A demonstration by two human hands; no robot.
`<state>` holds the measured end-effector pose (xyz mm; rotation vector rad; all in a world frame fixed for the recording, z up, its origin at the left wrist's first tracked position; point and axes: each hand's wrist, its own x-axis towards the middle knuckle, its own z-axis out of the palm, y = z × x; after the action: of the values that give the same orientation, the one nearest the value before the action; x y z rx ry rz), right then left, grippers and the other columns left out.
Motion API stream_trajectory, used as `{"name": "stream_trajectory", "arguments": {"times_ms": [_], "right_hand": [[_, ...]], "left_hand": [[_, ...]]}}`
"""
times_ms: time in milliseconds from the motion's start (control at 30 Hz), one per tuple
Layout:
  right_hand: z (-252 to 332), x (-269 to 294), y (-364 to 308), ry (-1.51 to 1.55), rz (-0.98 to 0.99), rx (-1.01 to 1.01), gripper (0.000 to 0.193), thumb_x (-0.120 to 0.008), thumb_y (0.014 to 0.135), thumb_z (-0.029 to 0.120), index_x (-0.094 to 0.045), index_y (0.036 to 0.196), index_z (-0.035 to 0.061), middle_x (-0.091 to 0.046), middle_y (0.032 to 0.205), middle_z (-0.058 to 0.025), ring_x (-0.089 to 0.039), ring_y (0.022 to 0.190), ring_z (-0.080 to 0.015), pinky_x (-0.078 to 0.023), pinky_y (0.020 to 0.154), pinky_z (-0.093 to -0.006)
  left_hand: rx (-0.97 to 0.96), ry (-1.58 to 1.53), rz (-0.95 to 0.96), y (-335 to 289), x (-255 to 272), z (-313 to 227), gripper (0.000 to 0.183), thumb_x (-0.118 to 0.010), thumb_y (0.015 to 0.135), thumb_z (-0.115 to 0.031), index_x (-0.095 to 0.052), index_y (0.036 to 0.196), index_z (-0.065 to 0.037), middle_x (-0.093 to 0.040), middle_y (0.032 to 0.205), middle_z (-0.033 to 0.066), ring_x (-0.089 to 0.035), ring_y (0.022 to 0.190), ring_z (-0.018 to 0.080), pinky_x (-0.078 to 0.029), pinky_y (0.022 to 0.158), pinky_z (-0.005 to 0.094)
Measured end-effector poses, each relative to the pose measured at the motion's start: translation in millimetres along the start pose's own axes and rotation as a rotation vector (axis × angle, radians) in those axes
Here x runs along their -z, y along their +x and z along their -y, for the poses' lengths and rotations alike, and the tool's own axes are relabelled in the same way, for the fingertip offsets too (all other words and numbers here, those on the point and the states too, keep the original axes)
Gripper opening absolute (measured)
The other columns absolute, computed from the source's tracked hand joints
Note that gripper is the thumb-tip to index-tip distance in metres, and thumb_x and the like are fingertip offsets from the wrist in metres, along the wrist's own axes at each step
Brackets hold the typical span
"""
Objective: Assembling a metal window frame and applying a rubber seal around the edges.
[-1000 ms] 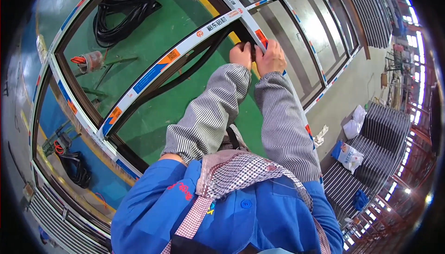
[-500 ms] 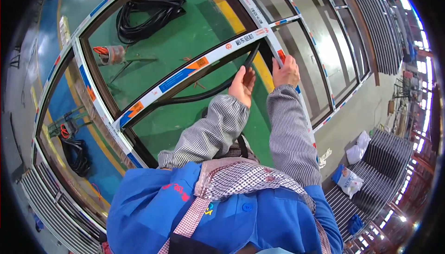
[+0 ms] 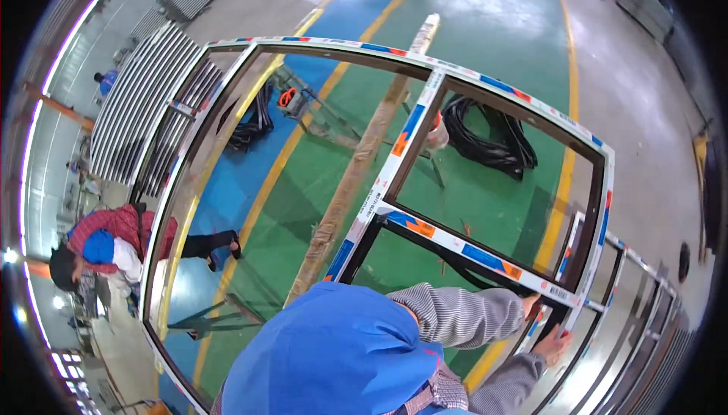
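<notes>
A large metal window frame [image 3: 455, 243], covered in printed white, blue and orange protective film, spreads out below me. My right hand [image 3: 553, 346] is at its right side bar, just below a joint with the crossbar, fingers closed around the bar's edge. Close by, my left hand [image 3: 531, 306] reaches under the end of the crossbar; its fingers are mostly hidden by the bar. A black rubber strip [image 3: 459, 265] hangs in the opening under the crossbar and runs toward my left hand. Whether that hand grips the strip cannot be made out.
A coil of black strip [image 3: 489, 136] lies on the green floor beyond the frame. A long wrapped beam [image 3: 345, 195] passes beneath it. More frames [image 3: 633, 294] stand at the right. Far left, a person in a red checked top [image 3: 114, 241] bends over, near stacked metal profiles [image 3: 148, 108].
My view has swung left, bringing the person and stacked profiles into sight. Both hands stay near the same frame joint, while my left fingers are now mostly hidden behind the crossbar.
</notes>
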<state>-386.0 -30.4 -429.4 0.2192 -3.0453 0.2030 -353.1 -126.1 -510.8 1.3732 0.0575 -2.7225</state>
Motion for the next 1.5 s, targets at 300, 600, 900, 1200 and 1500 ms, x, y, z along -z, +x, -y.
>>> {"name": "stream_trajectory", "arguments": {"times_ms": [300,600,900,1200,1500], "right_hand": [[8,-16,15,-0.075,-0.052,0.008,0.037,-0.056,0.084,0.028,-0.049,0.112,0.0057,-0.056,0.106,-0.0149,-0.055,0.1,-0.0336,-0.046,0.082,-0.0437],[-25,-54,41,-0.057,-0.228,0.083,0.041,-0.056,0.084,0.029,-0.048,0.116,0.0062,-0.055,0.112,-0.0142,-0.055,0.101,-0.0335,-0.045,0.083,-0.0438],[9,-26,34,0.011,-0.082,0.036,0.039,-0.058,0.079,0.023,-0.051,0.114,0.0068,-0.058,0.107,-0.015,-0.055,0.101,-0.0323,-0.044,0.084,-0.0426],[5,-24,27,-0.027,-0.125,0.113,0.041,-0.058,0.081,0.017,-0.047,0.118,0.0037,-0.054,0.113,-0.0149,-0.054,0.102,-0.0335,-0.044,0.086,-0.0411],[32,-33,48,0.031,-0.109,0.105,0.016,-0.058,0.076,0.02,-0.057,0.087,0.0087,-0.06,0.091,-0.0134,-0.058,0.091,-0.0314,-0.047,0.076,-0.0439]], "left_hand": [[0.045,0.088,0.242,35,17,7,0.036,-0.051,0.092,-0.037,-0.063,0.095,-0.004,-0.068,0.085,0.0066,-0.066,0.073,0.0139,-0.052,0.065,0.0245],[0.123,0.147,0.214,28,7,7,0.032,-0.051,0.092,-0.036,-0.06,0.101,-0.007,-0.068,0.091,0.0053,-0.066,0.081,0.0147,-0.054,0.07,0.0253],[0.076,0.15,0.183,12,13,-13,0.024,-0.059,0.087,-0.037,-0.062,0.094,-0.014,-0.067,0.088,0.0008,-0.064,0.079,0.0135,-0.052,0.071,0.0277],[0.002,0.146,0.117,-20,10,-5,0.023,-0.059,0.088,-0.035,-0.062,0.092,-0.013,-0.067,0.084,0.0022,-0.064,0.079,0.0141,-0.052,0.07,0.0287],[-0.109,0.172,0.051,-32,5,-38,0.021,-0.054,0.091,-0.028,-0.057,0.103,-0.011,-0.062,0.092,0.0075,-0.06,0.085,0.0215,-0.051,0.071,0.0354]]}}
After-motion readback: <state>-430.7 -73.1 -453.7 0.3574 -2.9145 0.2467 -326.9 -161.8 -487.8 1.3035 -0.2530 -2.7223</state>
